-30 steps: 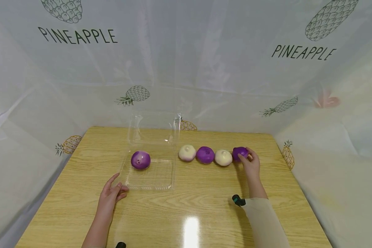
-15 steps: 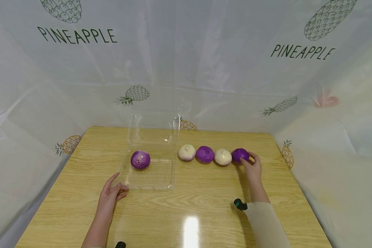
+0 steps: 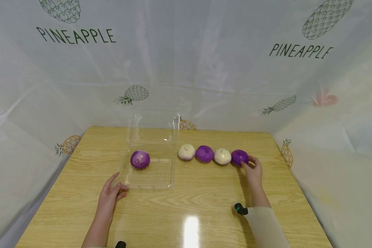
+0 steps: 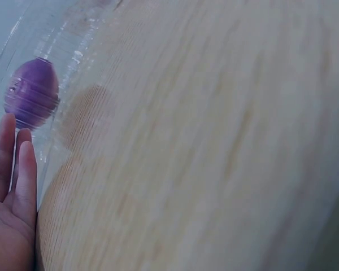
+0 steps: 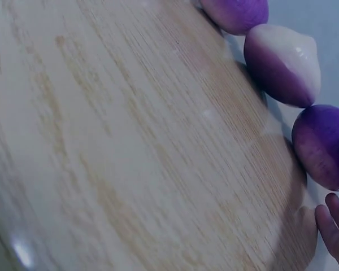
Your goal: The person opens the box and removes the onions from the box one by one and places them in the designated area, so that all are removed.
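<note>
In the head view, my right hand (image 3: 254,170) is at the rightmost purple onion (image 3: 239,157), its thumb against the near right side and its other fingers at the right edge. The right wrist view shows this onion's purple side (image 5: 319,147) with several fingertips close beneath it. A clear hinged plastic box (image 3: 150,179) stands with its lid raised, and a purple-and-white onion (image 3: 140,159) lies inside at the back left. My left hand (image 3: 110,196) rests by the box's near left corner, fingers loosely extended. The left wrist view shows those fingers (image 4: 25,175) beside the clear wall.
To the left of the held onion, in a row, sit a white onion (image 3: 222,156), a purple onion (image 3: 204,154) and another white onion (image 3: 186,152). The wooden table (image 3: 161,217) ends at a pineapple-printed curtain (image 3: 186,69) behind.
The rightmost purple onion has turned so its knob faces up, and has come slightly nearer, into line with the row. My right hand has shifted down with it. My left hand stays put.
</note>
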`<state>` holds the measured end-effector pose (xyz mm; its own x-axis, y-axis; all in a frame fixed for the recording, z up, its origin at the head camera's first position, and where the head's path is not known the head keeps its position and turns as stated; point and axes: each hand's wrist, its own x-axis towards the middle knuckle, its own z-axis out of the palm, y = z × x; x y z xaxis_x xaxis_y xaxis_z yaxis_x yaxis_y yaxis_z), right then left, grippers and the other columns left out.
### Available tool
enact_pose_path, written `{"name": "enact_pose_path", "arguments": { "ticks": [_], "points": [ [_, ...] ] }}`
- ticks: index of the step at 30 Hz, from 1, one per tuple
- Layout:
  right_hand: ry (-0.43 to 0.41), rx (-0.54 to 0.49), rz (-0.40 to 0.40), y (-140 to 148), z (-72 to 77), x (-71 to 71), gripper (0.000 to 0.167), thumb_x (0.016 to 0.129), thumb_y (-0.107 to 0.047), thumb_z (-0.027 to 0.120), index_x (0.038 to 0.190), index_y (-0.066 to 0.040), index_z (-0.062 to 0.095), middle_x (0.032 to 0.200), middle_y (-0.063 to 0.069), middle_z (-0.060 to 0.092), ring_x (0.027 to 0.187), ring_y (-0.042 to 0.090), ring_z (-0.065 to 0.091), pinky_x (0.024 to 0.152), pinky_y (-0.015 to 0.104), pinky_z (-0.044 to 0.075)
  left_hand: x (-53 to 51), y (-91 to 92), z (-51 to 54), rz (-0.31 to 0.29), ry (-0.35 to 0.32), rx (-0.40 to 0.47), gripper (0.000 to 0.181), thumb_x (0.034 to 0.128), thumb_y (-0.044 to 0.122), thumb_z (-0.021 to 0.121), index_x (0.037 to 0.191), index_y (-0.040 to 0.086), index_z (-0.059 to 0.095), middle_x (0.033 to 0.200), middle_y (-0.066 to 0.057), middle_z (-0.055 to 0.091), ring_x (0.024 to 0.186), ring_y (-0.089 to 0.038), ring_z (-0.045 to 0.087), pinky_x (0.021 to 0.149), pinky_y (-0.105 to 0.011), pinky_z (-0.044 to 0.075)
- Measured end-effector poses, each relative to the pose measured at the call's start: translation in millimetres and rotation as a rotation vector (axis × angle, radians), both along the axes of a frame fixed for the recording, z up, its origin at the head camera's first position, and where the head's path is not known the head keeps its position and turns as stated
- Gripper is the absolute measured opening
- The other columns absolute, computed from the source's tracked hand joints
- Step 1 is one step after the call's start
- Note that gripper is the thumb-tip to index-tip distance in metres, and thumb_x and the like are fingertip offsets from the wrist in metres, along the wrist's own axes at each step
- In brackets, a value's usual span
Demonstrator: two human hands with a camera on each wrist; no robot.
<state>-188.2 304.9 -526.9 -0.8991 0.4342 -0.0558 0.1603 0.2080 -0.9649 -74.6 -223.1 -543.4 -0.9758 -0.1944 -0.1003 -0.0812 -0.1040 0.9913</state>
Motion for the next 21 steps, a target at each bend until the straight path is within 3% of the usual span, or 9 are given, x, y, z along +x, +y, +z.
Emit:
{"name": "enact_pose_path", "arguments": {
  "ticks": [21],
  "points": [
    [-0.014,0.046,-0.021,0.2,0.9,9.1,0.048,0.094,-0.012,0.066,0.137,0.001,0.048,0.134,0.018,0.046,0.112,0.024,0.047,0.071,0.008,0.042,-0.7,-0.6,-1.1,0.001,-0.001,0.01,0.054,0.1026,0.025,0.053,0.15,0.011,0.033,0.09,0.001,0.071,0.088,-0.014,0.067,0.078,-0.026,0.056]
  ]
}}
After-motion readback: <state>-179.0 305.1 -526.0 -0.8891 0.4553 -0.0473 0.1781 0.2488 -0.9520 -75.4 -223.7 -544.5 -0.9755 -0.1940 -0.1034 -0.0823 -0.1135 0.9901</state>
